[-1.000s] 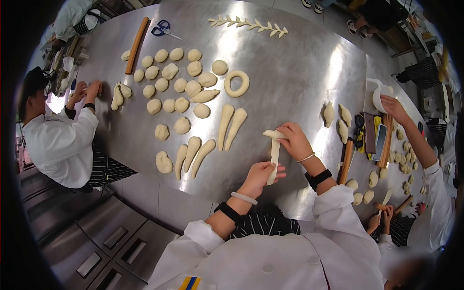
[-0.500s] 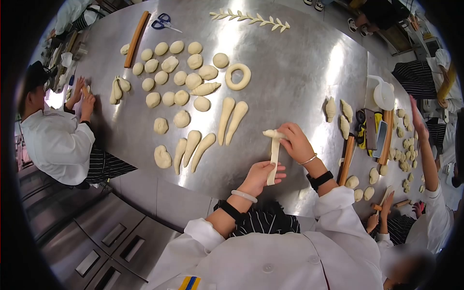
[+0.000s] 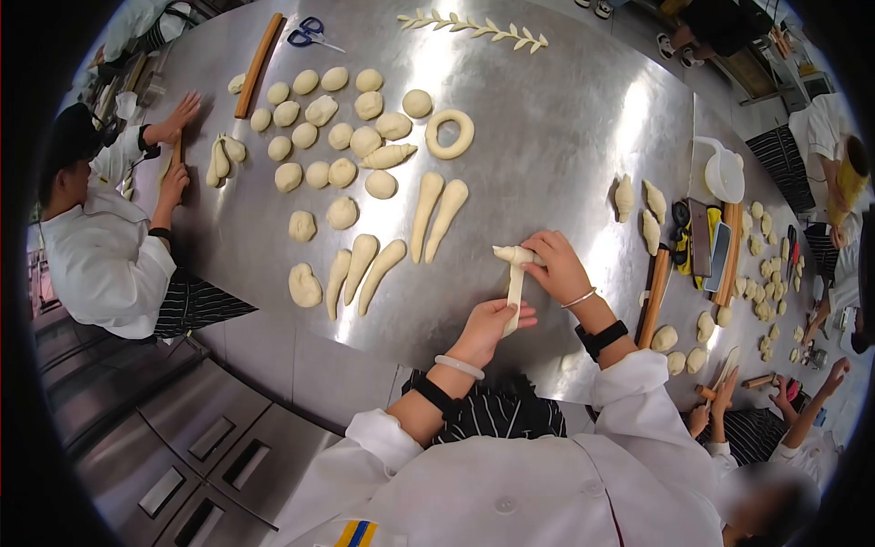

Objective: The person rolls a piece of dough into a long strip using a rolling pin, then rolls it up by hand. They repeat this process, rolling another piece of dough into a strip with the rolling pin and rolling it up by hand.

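A flat dough strip (image 3: 515,284) runs from a partly rolled-up end (image 3: 510,255) down into my left hand (image 3: 488,330), whose thumb presses it against the fingers. My right hand (image 3: 558,270) has its fingers closed on the right side of the rolled end. The rolled part lies crosswise on the steel table (image 3: 437,314), with its left tip sticking out. To the left rest tapered dough pieces (image 3: 447,219). A finished-looking spiral dough roll (image 3: 389,156) lies further back, next to a dough ring (image 3: 449,135).
Several round dough balls (image 3: 342,212) spread over the table's left half. Scissors (image 3: 310,34), a rolling pin (image 3: 260,66) and a leaf-shaped dough sprig (image 3: 474,29) lie behind. Another rolling pin (image 3: 653,301) and a phone (image 3: 718,258) are at right. Co-workers stand on both sides.
The strip between my hands has become shorter, with my left hand slightly nearer the rolled end. The co-worker at left has spread one hand over a rolling pin.
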`<action>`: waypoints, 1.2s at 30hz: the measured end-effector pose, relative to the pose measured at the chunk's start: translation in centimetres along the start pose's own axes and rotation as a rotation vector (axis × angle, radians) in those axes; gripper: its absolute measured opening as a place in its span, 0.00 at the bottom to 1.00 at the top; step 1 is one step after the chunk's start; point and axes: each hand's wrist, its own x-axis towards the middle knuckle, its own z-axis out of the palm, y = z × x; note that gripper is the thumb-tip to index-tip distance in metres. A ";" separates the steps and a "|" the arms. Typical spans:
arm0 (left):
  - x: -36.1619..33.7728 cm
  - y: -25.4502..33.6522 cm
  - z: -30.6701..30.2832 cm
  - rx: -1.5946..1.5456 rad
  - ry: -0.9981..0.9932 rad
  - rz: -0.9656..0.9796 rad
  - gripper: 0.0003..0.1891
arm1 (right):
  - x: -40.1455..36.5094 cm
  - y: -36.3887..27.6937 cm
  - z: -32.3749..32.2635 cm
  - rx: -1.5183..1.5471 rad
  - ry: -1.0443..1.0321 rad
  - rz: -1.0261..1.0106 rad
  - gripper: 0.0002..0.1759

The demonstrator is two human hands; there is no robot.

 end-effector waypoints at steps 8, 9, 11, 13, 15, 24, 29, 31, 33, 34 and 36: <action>-0.7 0.5 0.6 -0.030 0.046 -0.060 0.17 | -0.8 -1.3 0.4 0.046 0.027 -0.001 0.13; -0.8 0.5 0.8 -0.036 0.067 -0.057 0.15 | -1.0 -1.1 0.4 0.057 0.024 -0.010 0.12; -0.7 0.3 0.7 -0.042 0.089 -0.056 0.14 | -1.3 -0.8 0.5 0.069 0.021 -0.017 0.11; -0.4 -0.1 0.2 -0.059 0.085 -0.049 0.14 | -1.5 -0.5 0.5 0.070 0.002 -0.021 0.09; -0.5 -0.2 0.0 -0.050 0.083 -0.048 0.14 | -1.5 -0.7 0.6 0.085 0.012 0.000 0.09; -1.1 -1.1 -0.3 -0.064 0.090 -0.042 0.14 | -2.2 -1.2 0.9 0.052 -0.027 0.013 0.15; -1.7 -1.5 -0.2 -0.062 0.101 -0.039 0.14 | -2.7 -1.3 1.2 0.040 -0.042 0.016 0.16; -2.0 -1.5 -0.2 -0.017 0.093 -0.013 0.14 | -2.8 -1.5 1.4 0.023 -0.034 -0.001 0.16; -1.6 -2.3 -0.8 -0.033 0.077 0.017 0.14 | -2.9 -1.8 1.3 0.006 -0.035 -0.005 0.17; -1.4 -2.7 -1.0 -0.048 0.060 0.048 0.13 | -3.0 -1.9 1.3 -0.013 -0.035 -0.009 0.17; -2.2 -2.1 -0.4 -0.003 0.092 0.013 0.13 | -3.1 -2.1 1.5 -0.019 -0.020 -0.016 0.17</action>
